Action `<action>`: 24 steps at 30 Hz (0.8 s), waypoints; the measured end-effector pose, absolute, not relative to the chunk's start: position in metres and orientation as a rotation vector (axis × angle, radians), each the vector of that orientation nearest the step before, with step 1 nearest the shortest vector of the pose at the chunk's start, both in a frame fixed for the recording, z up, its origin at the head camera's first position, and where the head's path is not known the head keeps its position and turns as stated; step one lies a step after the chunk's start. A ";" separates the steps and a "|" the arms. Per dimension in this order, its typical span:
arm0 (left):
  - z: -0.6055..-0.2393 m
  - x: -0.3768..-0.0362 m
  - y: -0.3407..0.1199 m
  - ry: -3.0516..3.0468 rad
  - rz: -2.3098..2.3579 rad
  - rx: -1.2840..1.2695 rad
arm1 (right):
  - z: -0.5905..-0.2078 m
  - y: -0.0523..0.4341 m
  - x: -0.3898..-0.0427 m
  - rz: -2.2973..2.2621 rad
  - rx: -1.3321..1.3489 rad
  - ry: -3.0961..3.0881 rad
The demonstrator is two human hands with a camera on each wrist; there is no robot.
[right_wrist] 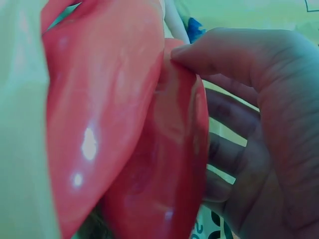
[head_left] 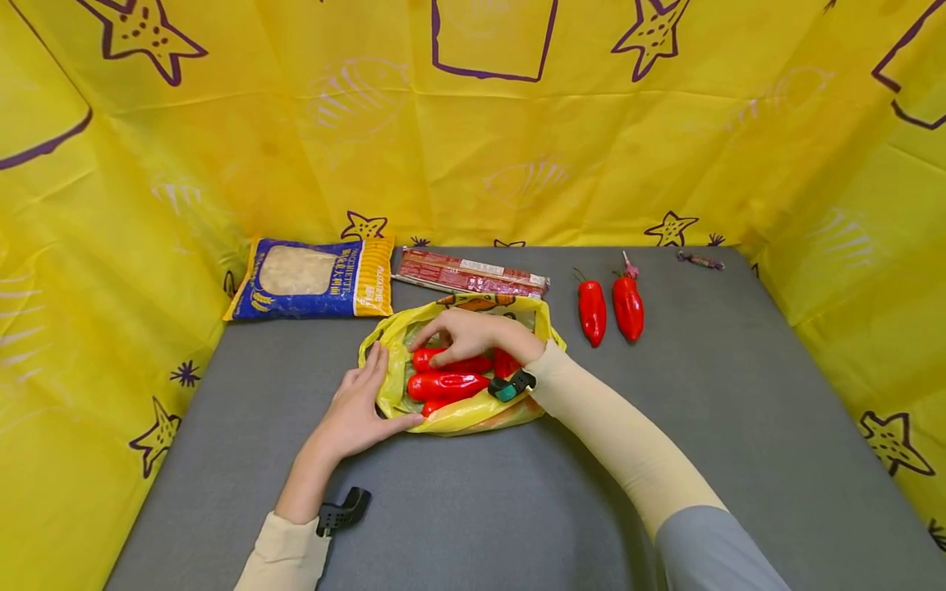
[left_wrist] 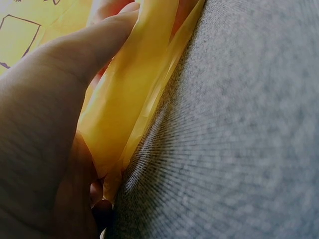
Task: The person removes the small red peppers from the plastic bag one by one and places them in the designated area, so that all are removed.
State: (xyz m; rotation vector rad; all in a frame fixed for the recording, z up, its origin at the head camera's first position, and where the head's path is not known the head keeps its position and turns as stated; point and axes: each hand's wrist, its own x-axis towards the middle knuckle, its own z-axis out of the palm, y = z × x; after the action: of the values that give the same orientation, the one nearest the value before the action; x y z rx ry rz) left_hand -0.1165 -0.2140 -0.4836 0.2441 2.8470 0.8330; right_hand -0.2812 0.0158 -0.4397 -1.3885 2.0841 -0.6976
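Observation:
In the head view a yellow plastic bag (head_left: 473,421) lies with its mouth spread, several glossy red peppers inside. My right hand (head_left: 473,332) reaches into it and grips the rear red pepper (head_left: 424,359); the right wrist view shows the thumb on this pepper (right_wrist: 172,149) and the fingers along its far side. Another red pepper (head_left: 447,386) lies alongside, nearer the front. My left hand (head_left: 362,410) rests at the bag's left side, fingers extended along the edge and thumb at the front rim. In the left wrist view the thumb lies against the yellow plastic (left_wrist: 129,89).
Behind the bag lie a blue and yellow pasta packet (head_left: 318,279) and a long red packet (head_left: 473,271). Two more red peppers (head_left: 592,312) (head_left: 628,308) and a small wrapped candy (head_left: 700,261) are at the right. Yellow patterned cloth (head_left: 473,148) walls the grey table (head_left: 473,509).

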 end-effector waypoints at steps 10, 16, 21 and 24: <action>-0.484 -0.117 -0.214 2.857 0.826 0.255 | -0.435 0.017 -0.280 -0.740 -1.405 2.089; -0.483 -0.117 -0.214 2.856 0.831 0.257 | -0.435 0.020 -0.281 -0.749 -1.430 2.087; -0.482 -0.116 -0.214 2.849 0.833 0.252 | -0.435 0.025 -0.282 -0.748 -1.457 2.102; -0.482 -0.116 -0.214 2.847 0.831 0.249 | -0.434 0.032 -0.281 -0.768 -1.467 2.118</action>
State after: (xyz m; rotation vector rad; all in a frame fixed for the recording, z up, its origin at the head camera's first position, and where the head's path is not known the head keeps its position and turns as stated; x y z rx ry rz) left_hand -0.1159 -0.2140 -0.4819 0.2488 2.8470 0.8306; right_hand -0.2812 0.0319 -0.4337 -1.4673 2.1180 -0.7684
